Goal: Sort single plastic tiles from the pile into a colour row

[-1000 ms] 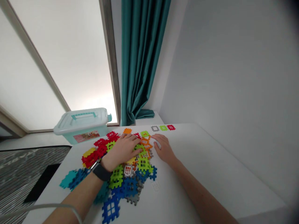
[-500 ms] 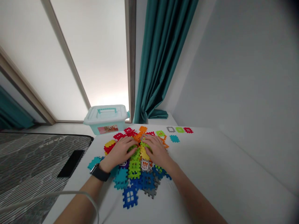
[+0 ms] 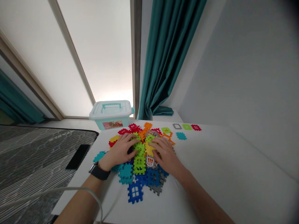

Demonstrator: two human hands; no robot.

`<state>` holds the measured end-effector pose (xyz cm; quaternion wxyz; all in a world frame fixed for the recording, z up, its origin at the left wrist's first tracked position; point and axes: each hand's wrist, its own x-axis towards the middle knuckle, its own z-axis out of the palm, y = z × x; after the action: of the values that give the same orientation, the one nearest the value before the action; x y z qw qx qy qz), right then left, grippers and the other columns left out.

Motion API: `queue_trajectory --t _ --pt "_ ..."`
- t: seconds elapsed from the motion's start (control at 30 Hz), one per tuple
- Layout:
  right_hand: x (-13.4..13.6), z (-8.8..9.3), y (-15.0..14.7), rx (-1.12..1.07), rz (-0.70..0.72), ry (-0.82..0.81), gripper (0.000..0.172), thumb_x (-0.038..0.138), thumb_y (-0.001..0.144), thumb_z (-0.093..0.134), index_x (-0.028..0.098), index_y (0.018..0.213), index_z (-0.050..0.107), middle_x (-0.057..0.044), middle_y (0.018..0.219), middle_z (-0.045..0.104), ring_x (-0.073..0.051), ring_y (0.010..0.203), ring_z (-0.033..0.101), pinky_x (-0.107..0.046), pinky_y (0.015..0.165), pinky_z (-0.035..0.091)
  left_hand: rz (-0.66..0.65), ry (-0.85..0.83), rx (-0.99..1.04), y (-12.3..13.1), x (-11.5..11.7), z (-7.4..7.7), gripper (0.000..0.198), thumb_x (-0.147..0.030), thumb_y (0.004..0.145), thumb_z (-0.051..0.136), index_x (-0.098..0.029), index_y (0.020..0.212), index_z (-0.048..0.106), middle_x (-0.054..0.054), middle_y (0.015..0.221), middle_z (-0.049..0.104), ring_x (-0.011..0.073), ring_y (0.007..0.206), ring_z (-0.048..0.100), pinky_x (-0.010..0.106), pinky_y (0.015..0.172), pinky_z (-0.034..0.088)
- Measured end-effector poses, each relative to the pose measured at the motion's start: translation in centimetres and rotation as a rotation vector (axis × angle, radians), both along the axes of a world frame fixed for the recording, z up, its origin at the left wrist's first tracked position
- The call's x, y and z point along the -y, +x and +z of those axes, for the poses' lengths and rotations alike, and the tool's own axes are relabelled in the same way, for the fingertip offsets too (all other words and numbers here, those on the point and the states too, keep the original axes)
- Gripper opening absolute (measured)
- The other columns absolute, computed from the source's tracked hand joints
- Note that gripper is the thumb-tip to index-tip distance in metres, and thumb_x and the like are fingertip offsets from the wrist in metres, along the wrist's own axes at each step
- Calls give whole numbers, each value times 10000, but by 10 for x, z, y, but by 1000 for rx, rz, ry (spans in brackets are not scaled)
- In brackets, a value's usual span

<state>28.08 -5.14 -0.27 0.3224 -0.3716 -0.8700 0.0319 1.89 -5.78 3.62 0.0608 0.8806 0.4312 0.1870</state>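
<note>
A heap of colourful notched plastic building tiles lies on the white table. My left hand [image 3: 121,150] rests on its left side, fingers spread over lime tiles [image 3: 139,165] in the middle. On the right side, my right hand [image 3: 166,155] lies with its fingers apart, the tips by a yellow tile [image 3: 149,150]. No tile is visibly gripped in either hand, though both palms hide part of the heap. Below the hands are a white window tile [image 3: 150,161], a teal tile [image 3: 126,173] and a blue window tile [image 3: 135,193].
Apart from the heap, a grey frame tile [image 3: 177,126], a lime tile [image 3: 187,127] and a red tile [image 3: 196,127] form a row, with a teal tile [image 3: 181,136] nearer. A lidded box [image 3: 112,116] stands behind. A black phone [image 3: 78,156] and a white cable [image 3: 77,189] are at left.
My hands have moved slightly apart over the heap, uncovering more of the lime tiles between them. The camera view has shifted, so the table and box appear farther right and a little higher.
</note>
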Motion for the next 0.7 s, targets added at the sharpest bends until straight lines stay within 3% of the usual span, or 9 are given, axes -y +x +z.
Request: queue_trajectory --t 0.23,0.37,0.53,0.7 --pt "19 15 -14 166 236 -29 429 45 893 577 333 1185 702 -46 1367 606 -277 1386 442 -570 1161 388 -21 -16 -19 6 2 -3 394 -263 902 633 -257 1296 629 94 1359 558 300 1287 485 513 1115 400" --pt "23 13 -18 223 232 -14 396 47 864 632 342 1108 735 -33 1391 590 -293 1415 412 -592 1190 346 -21 -17 -11 7 3 -3 402 -249 902 629 -246 1304 623 101 1379 546 305 1303 474 504 1118 398" --pt "20 8 -21 234 153 4 219 122 896 674 275 1041 732 -66 1335 624 -287 1370 457 -579 1173 376 -10 24 15 11 3 -6 312 -230 952 549 -235 1249 645 97 1326 586 292 1268 501 506 1110 399" --pt "23 11 -23 273 158 -1 309 172 936 661 339 1193 701 -56 1378 589 -273 1400 422 -578 1189 343 -26 91 82 14 0 -13 254 -189 945 532 -207 1163 662 95 1225 629 268 1164 556 472 1042 455"
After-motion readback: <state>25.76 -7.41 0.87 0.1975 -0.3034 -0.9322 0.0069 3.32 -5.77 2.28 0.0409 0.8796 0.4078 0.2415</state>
